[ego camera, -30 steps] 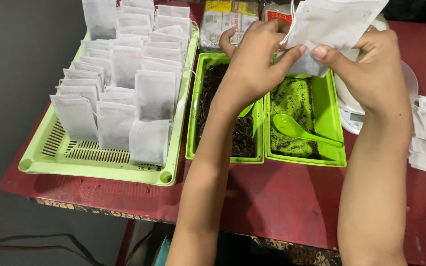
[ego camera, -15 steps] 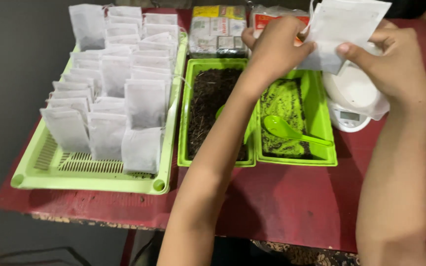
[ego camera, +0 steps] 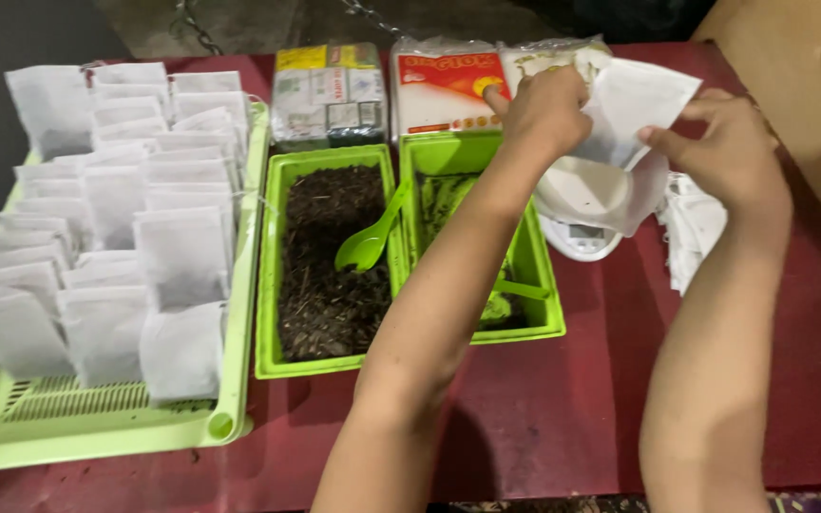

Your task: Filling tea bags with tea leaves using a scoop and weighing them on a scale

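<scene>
Both my hands hold one white filter bag point(ego camera: 634, 114) up over a small white kitchen scale point(ego camera: 582, 204). My left hand point(ego camera: 544, 109) pinches its left edge, my right hand point(ego camera: 729, 157) grips its right edge. Below my left forearm stand two green tubs: the left tub point(ego camera: 273, 275) holds dark dried leaves and a green spoon point(ego camera: 368, 242), the right tub point(ego camera: 544, 285) holds greenish leaves and a second green spoon point(ego camera: 515, 294), partly hidden by my arm.
A light green slotted tray point(ego camera: 97, 427) at the left carries several upright filled white bags point(ego camera: 182, 256). Sealed packets point(ego camera: 330, 90) lie along the table's far edge. A pile of flat white bags point(ego camera: 696, 228) lies right of the scale on the red table point(ego camera: 572, 418).
My view has shifted right and lower. Both hands with the white bag have moved right, from above the right tub to above the scale.
</scene>
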